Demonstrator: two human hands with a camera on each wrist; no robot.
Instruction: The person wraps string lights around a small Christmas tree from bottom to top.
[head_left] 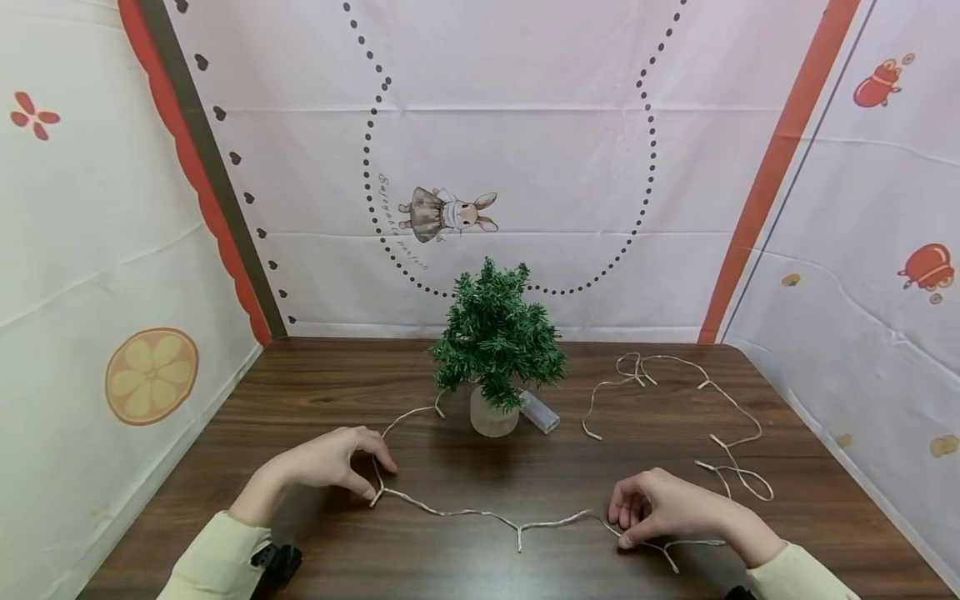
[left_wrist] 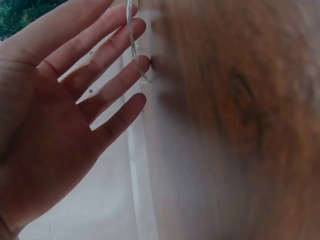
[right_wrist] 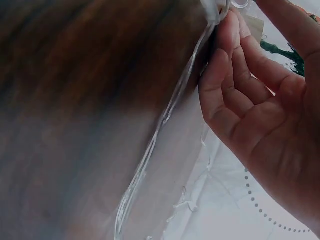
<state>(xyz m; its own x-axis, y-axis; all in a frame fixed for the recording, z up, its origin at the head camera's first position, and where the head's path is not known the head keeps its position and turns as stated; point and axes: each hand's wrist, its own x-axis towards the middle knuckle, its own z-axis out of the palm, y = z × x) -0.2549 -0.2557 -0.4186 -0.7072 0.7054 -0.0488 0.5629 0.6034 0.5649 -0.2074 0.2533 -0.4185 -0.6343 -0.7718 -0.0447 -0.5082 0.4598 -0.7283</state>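
A string of fairy lights (head_left: 457, 512) with thin pale wire and short bulb stubs lies across the front of the wooden table. The left hand (head_left: 337, 460) is at its left part, thumb by a bulb stub and fingers spread apart. In the left wrist view the wire (left_wrist: 133, 42) runs along the nearly straight fingertips. Farther right, the right hand (head_left: 663, 508) pinches the wire with curled fingers and thumb; the right wrist view shows the strand (right_wrist: 160, 125) trailing from the fingertips. Behind the strand stands a small green artificial tree (head_left: 495, 333) on a whitish round base (head_left: 493, 415).
A clear battery box (head_left: 540, 412) lies beside the tree's base. More of the light string (head_left: 738, 408) loops loosely over the right side of the brown table (head_left: 300, 375). Patterned white cloth (head_left: 525, 167) hangs behind and on both sides.
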